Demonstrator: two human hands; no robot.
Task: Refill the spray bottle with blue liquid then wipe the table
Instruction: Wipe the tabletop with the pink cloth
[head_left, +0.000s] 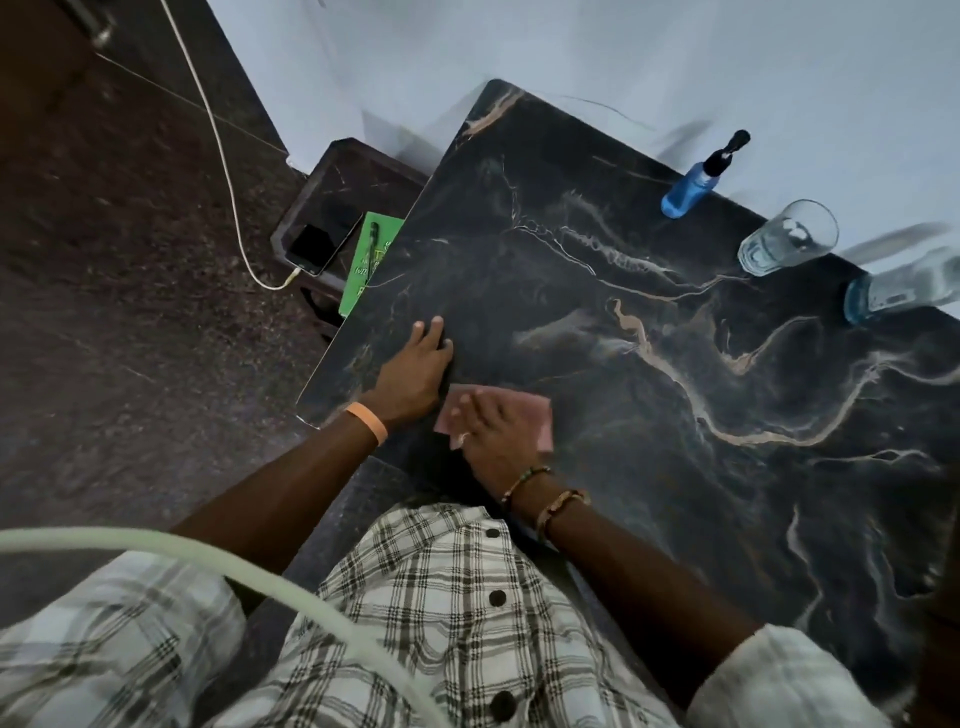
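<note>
Ahead and to the right of both hands, the dark marble table (623, 467) offers a broad open stretch where the right hand (501, 428), flat on a pink cloth (537, 408), has room to pass. Obstacles stand well beyond the right hand, along the far edge by the wall: a spray bottle (693, 187) of blue liquid, a clear glass (787, 239) and a clear bottle (904, 291), with gaps between them. Just left of the left hand (418, 366) the tabletop ends, and beyond that edge a lower side table (332, 171) holds a phone (322, 247) and a green book (363, 280)
</note>
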